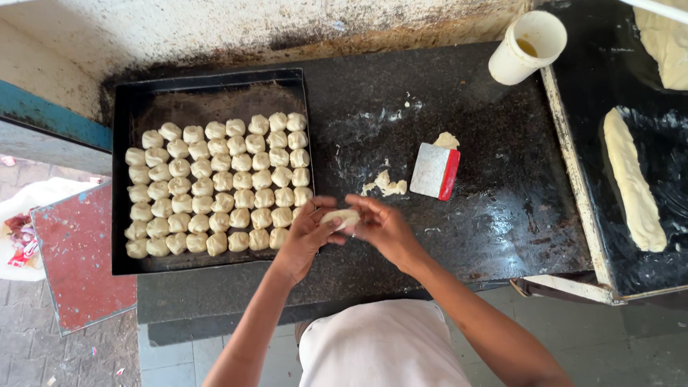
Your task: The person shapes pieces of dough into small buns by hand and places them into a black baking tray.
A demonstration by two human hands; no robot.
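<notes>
Both hands, left point(304, 236) and right point(383, 228), pinch one dough piece point(340, 217) between them, just beside the tray point(122, 215). Held over the tray's edge, the dough might slip onto the bench point(502, 208), or crowd the tightly packed balls point(218, 186).

To my far left, down on the paved ground beside the red board point(79, 261), lies a white plastic bag point(32, 208), crumpled and pale. Tucked against it at the frame's edge is a small red and white packet point(21, 240), which looks like a printed wrapper, though it is too small to be sure. I see no signs or screens.
</notes>
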